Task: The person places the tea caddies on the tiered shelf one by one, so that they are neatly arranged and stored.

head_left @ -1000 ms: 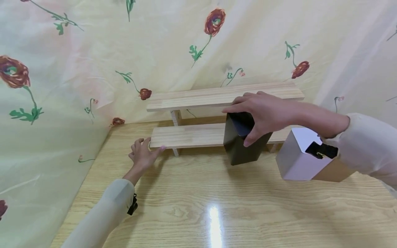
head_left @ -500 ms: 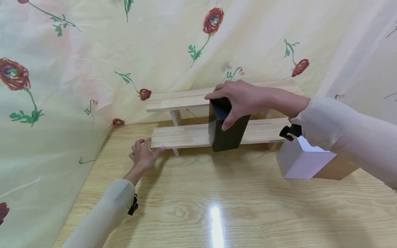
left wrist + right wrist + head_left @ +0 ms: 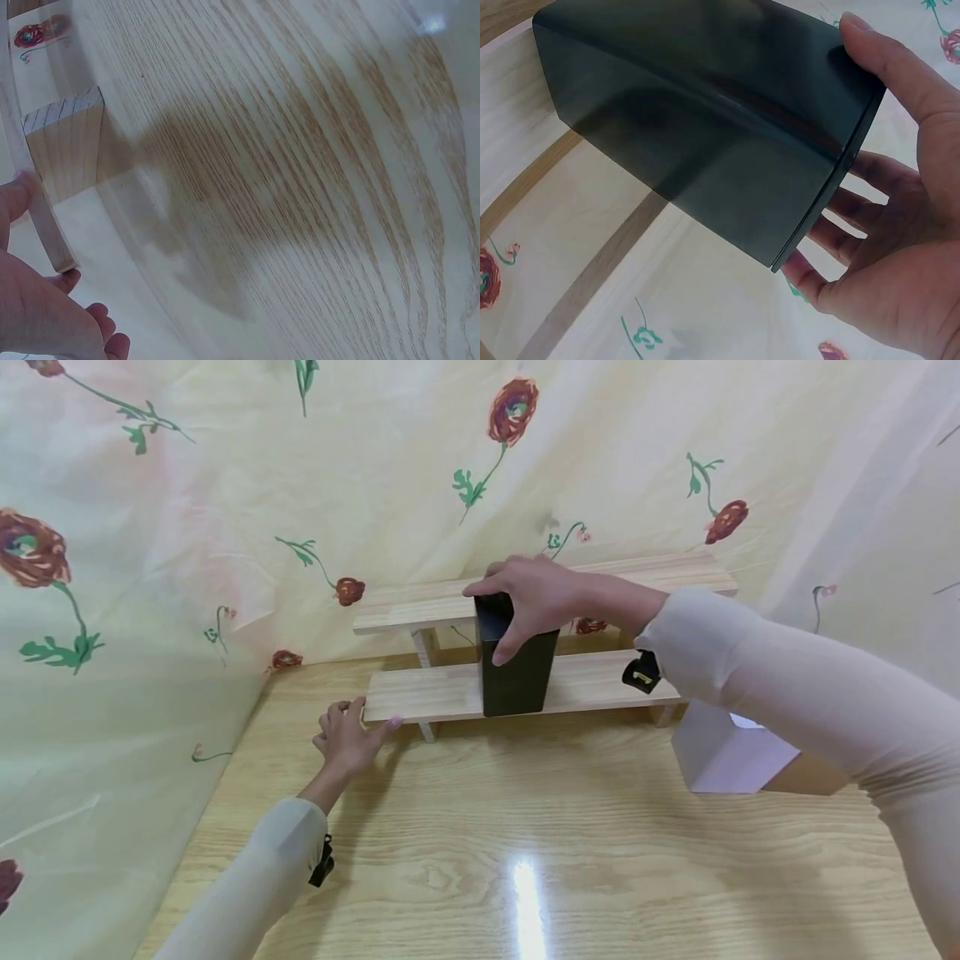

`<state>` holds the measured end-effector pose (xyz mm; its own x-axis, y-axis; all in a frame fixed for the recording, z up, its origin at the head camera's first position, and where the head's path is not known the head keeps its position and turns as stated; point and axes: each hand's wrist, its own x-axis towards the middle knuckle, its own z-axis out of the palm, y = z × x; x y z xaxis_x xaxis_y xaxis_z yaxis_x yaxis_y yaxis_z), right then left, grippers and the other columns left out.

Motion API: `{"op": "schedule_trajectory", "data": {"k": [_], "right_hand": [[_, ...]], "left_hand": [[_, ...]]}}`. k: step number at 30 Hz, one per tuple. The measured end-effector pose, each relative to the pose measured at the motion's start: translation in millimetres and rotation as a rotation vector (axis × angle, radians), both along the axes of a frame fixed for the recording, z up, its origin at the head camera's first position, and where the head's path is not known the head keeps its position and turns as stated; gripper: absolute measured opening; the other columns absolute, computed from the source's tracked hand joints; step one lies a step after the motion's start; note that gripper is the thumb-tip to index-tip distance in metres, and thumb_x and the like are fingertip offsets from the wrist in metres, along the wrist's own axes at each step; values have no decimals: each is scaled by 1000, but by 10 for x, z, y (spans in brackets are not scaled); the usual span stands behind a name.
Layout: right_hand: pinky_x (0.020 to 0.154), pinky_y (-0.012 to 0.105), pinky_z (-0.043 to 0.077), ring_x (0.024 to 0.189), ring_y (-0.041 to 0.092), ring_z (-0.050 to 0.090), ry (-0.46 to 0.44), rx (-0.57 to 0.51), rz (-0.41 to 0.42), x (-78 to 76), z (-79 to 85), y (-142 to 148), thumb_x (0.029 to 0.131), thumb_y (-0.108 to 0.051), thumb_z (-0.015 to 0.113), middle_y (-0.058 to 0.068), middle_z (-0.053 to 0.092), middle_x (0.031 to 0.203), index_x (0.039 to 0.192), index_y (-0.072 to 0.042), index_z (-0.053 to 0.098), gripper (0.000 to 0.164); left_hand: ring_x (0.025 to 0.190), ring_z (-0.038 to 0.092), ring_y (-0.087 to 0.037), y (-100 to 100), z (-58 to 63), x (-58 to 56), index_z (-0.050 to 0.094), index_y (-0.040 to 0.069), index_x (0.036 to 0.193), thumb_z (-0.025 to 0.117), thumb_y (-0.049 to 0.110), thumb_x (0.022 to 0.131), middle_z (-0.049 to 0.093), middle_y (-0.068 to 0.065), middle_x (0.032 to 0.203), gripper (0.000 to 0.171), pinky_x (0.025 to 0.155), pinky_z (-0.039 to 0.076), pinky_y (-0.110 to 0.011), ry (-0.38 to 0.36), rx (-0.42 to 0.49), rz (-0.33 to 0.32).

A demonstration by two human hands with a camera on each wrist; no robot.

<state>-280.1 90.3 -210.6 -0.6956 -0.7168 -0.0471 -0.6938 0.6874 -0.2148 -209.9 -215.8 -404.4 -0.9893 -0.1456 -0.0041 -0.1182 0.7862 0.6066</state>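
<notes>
My right hand (image 3: pixel 536 597) grips the top end of a tall black rectangular box (image 3: pixel 697 127), thumb on the near side and fingers across the far side. In the head view, the box (image 3: pixel 517 677) stands upright over the lower board of a two-tier wooden shelf (image 3: pixel 427 692), its bottom end near the board's front edge. Whether it touches the board I cannot tell. At the shelf's left end, my left hand (image 3: pixel 348 739) pinches the corner of the lower board. The left wrist view has the thumb and a fingertip at that board's end (image 3: pixel 52 232).
A white box (image 3: pixel 723 752) and a brown box (image 3: pixel 806 775) stand on the wood-grain tabletop (image 3: pixel 450 860) at the right, partly behind my right sleeve. The shelf's upper board (image 3: pixel 412 607) runs behind the black box. A flowered cloth (image 3: pixel 405 468) hangs behind and at the sides.
My right hand has carried the black box leftward and a little back along the lower board, and the box now looks more upright. My left hand has stayed at the shelf's end.
</notes>
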Motion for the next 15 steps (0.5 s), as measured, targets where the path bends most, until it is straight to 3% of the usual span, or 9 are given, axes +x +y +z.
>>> {"op": "schedule_trajectory", "data": {"k": [15], "right_hand": [[97, 49, 23, 115, 24, 39, -23, 6, -37, -164, 24, -286, 66, -52, 82, 8, 44, 138, 147, -25, 42, 95]], "left_hand": [[132, 17, -43, 12, 19, 8, 31, 2, 148, 62, 52, 90, 23, -27, 146, 83, 97, 13, -62, -8, -17, -12]]}}
